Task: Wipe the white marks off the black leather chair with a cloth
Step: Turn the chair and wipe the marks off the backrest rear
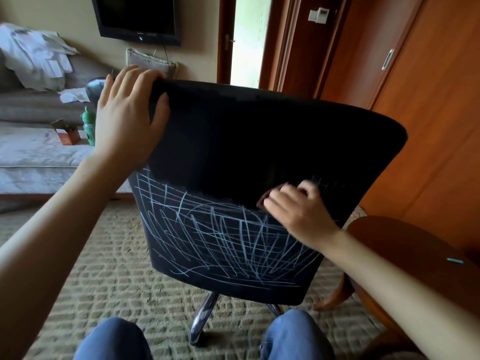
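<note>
Your left hand (127,113) clasps the top left corner of the black chair back (259,139). Your right hand (298,211) grips a brown cloth (265,198) and presses it against the back's right side, at the upper edge of the white marks (220,242) covering its lower half.

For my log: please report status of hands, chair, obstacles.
Left hand grips chair top edge. Right hand presses cloth against it. White marks cover lower half. No obstacle seen.

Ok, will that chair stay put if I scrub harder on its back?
Probably not unaided: the chair sits on a chrome pedestal base, so it likely swivels. The left hand gripping its top corner seems to brace it.
</note>
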`<state>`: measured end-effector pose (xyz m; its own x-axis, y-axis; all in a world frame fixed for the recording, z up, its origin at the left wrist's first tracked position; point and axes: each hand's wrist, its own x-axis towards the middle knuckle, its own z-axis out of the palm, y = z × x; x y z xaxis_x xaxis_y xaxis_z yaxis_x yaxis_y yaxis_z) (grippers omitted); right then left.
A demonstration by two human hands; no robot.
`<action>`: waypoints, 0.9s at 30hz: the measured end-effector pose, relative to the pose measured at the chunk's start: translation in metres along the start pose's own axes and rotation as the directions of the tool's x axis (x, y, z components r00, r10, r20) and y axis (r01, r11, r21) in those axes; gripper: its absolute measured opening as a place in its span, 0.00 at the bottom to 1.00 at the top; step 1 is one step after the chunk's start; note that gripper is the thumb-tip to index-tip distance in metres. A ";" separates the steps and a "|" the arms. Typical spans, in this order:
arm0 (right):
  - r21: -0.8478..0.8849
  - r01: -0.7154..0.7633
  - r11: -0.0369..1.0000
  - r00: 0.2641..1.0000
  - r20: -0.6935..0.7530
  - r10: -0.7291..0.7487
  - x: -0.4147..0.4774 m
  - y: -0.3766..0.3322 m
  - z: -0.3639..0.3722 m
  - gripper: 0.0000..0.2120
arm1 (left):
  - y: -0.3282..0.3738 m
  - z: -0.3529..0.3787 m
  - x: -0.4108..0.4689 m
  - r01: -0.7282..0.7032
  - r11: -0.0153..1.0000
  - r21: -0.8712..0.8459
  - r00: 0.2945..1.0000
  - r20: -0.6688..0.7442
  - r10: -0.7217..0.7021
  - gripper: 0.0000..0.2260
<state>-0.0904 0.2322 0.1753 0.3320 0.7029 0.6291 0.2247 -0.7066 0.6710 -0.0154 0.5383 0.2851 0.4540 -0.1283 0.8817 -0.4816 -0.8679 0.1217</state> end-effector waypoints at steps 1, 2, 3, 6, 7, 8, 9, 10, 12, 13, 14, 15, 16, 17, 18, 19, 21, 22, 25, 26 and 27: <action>0.016 -0.063 0.998 0.995 -0.077 0.064 0.012 0.013 -0.010 0.11 | -0.001 0.000 0.001 0.001 1.000 0.001 1.000 0.006 -0.001 0.17; 0.036 -0.131 0.991 0.979 -0.151 0.135 0.024 0.029 -0.020 0.10 | -0.002 0.001 0.003 0.005 1.000 -0.001 1.000 0.010 -0.005 0.17; 0.044 -0.185 0.982 0.959 -0.208 0.190 0.034 0.043 -0.029 0.10 | -0.002 0.001 0.004 0.013 1.000 -0.007 1.000 0.012 -0.012 0.18; 0.034 -0.258 0.966 0.930 -0.261 0.258 0.035 0.051 -0.034 0.10 | 0.001 0.003 0.005 0.038 0.998 -0.041 0.999 0.006 -0.037 0.19; 0.041 -0.260 0.965 0.938 -0.229 0.262 0.027 0.042 -0.029 0.11 | 0.003 0.003 0.005 0.051 0.997 -0.053 0.999 0.004 -0.051 0.19; 0.036 -0.236 0.971 0.957 -0.166 0.239 0.013 0.029 -0.019 0.13 | 0.004 0.004 0.005 0.064 0.996 -0.067 0.998 0.002 -0.064 0.19; 0.025 -0.180 0.983 0.981 -0.074 0.181 -0.004 0.013 -0.008 0.13 | 0.004 0.004 0.006 0.073 0.994 -0.081 0.997 0.004 -0.073 0.20; 0.018 -0.096 0.995 0.995 0.025 0.096 -0.022 -0.001 0.001 0.10 | 0.004 0.004 0.005 0.074 0.993 -0.093 0.997 0.007 -0.074 0.20; 0.029 0.018 0.999 0.990 0.141 -0.022 -0.039 -0.010 0.004 0.06 | 0.002 0.005 0.003 0.064 0.992 -0.108 0.998 0.008 -0.063 0.19; 0.034 0.023 0.999 0.991 0.133 -0.027 -0.036 -0.003 0.000 0.07 | 0.001 0.005 0.002 0.058 0.992 -0.110 0.998 0.006 -0.058 0.19; 0.039 -0.007 0.999 0.996 0.085 0.003 -0.030 0.007 -0.006 0.11 | 0.000 0.005 0.001 0.053 0.993 -0.110 0.999 0.005 -0.053 0.19; 0.035 -0.065 0.997 0.998 0.011 0.065 -0.019 0.020 -0.015 0.13 | 0.000 0.005 0.001 0.050 0.993 -0.108 0.999 0.005 -0.050 0.19; 0.032 -0.135 0.990 0.989 -0.061 0.136 -0.009 0.036 -0.026 0.13 | 0.000 0.005 0.002 0.049 0.993 -0.107 0.999 0.004 -0.049 0.19; 0.024 -0.193 0.981 0.974 -0.114 0.195 -0.002 0.050 -0.033 0.11 | 0.001 0.006 0.002 0.051 0.993 -0.107 0.999 0.003 -0.051 0.19; 0.010 -0.239 0.971 0.960 -0.145 0.238 0.000 0.058 -0.036 0.10 | 0.001 0.006 0.003 0.053 0.993 -0.107 0.999 -0.001 -0.053 0.19; 0.004 -0.273 0.962 0.949 -0.162 0.270 -0.002 0.058 -0.036 0.09 | 0.001 0.007 0.003 0.052 0.993 -0.104 0.999 -0.006 -0.053 0.19; 0.016 -0.274 0.962 0.955 -0.112 0.274 -0.016 0.044 -0.028 0.11 | 0.000 0.008 0.002 0.047 0.994 -0.102 0.999 -0.009 -0.048 0.18; 0.011 -0.237 0.971 0.970 -0.046 0.237 -0.028 0.032 -0.021 0.13 | 0.000 0.008 0.002 0.049 0.994 -0.102 0.999 -0.006 -0.050 0.18; -0.002 -0.095 0.995 0.983 0.161 0.094 -0.051 0.013 -0.016 0.21 | 0.003 0.007 0.001 0.075 0.993 -0.091 0.997 0.004 -0.075 0.18; -0.004 -0.081 0.997 0.982 0.171 0.081 -0.049 0.016 -0.019 0.23 | 0.006 0.007 0.002 0.100 0.991 -0.087 0.995 0.004 -0.100 0.19; 0.002 -0.098 0.995 0.985 0.141 0.097 -0.042 0.023 -0.024 0.22 | 0.011 0.005 0.003 0.131 0.988 -0.077 0.991 0.001 -0.131 0.20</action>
<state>-0.1217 0.1885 0.1734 0.4776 0.6126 0.6298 0.1929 -0.7725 0.6050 -0.0155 0.5254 0.2868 0.5143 -0.0137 0.8575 -0.4744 -0.8375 0.2711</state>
